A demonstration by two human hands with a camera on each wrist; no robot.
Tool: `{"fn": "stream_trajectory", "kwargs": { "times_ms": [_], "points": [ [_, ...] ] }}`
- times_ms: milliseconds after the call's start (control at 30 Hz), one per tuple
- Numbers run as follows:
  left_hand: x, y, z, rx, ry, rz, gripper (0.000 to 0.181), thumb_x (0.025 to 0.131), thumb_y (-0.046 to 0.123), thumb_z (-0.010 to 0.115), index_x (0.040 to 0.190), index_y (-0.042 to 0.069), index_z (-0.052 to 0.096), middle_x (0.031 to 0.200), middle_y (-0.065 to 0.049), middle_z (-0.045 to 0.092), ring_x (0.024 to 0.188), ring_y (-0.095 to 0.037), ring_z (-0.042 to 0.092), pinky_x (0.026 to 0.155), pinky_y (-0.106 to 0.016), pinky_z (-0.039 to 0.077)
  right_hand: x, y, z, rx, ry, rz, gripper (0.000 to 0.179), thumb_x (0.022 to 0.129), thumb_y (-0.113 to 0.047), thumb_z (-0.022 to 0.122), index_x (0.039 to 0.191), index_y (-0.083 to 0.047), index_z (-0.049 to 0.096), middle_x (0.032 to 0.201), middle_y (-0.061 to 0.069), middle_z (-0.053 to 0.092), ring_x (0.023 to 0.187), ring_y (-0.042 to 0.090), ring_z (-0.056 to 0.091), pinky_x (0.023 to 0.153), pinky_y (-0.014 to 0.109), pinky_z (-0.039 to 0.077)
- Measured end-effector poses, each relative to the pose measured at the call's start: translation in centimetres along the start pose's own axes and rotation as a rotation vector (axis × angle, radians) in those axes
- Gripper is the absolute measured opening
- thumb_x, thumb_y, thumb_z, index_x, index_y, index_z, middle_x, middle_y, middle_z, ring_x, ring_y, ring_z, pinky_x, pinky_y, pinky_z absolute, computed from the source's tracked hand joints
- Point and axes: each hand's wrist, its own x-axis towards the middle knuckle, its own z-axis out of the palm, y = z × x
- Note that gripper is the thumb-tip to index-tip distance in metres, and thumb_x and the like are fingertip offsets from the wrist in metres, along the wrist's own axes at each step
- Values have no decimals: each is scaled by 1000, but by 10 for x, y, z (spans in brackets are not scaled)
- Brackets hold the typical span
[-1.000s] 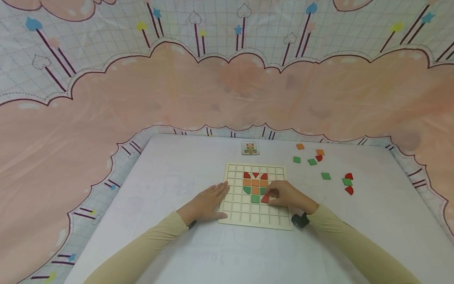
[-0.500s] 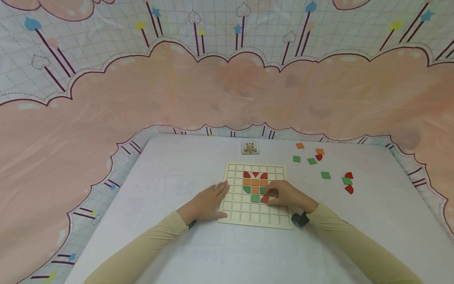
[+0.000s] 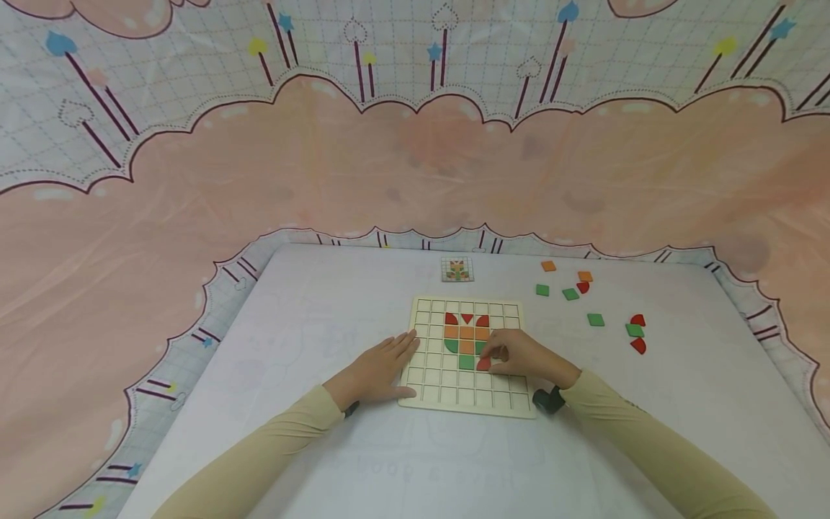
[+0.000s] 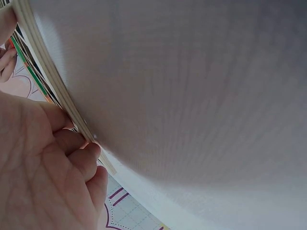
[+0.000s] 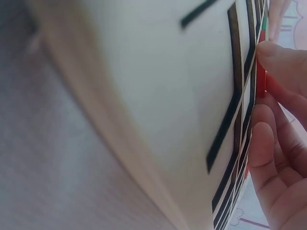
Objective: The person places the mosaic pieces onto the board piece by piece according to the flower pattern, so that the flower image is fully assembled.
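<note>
A pale square grid board lies on the white table, partly filled with red, orange and green flat pieces. My left hand rests at its left edge, fingers extended and thumb spread; in the left wrist view its fingertips touch the board's side. With thumb and fingers, my right hand pinches a red quarter-circle tile over the cell right of the green square tile. The right wrist view shows the red tile edge-on between thumb and fingers, low against the grid.
Beyond the board lies a small pattern card with a flower picture. Loose tiles are scattered at the right: orange squares, green diamonds and red quarter circles. A patterned cloth hangs behind the table.
</note>
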Motion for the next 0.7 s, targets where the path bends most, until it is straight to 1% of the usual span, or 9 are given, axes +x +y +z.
{"fn": "stream_trajectory", "kwargs": {
  "times_ms": [267,533,700],
  "points": [
    [-1,1,-1,6,7,2,90,90,62,44,150,3,15,158,-13,13,146,-24,18,119,-37,22,-1,0,0,-8,2,-2,18,75,-15,78,91,-12,73,80,-7,59,70,5,48,61,15,44],
    [-1,1,-1,1,13,7,90,89,62,45,150,2,16,158,-13,14,146,-24,19,119,-37,22,-2,1,0,16,8,5,12,76,-13,77,87,-12,73,79,-7,60,71,6,48,61,16,44],
    [-1,1,-1,0,19,9,89,89,61,45,150,2,17,158,-13,14,146,-25,19,119,-38,23,-2,2,0,15,6,22,12,76,-14,77,88,-13,73,80,-6,61,72,7,50,63,17,46]
  ]
}}
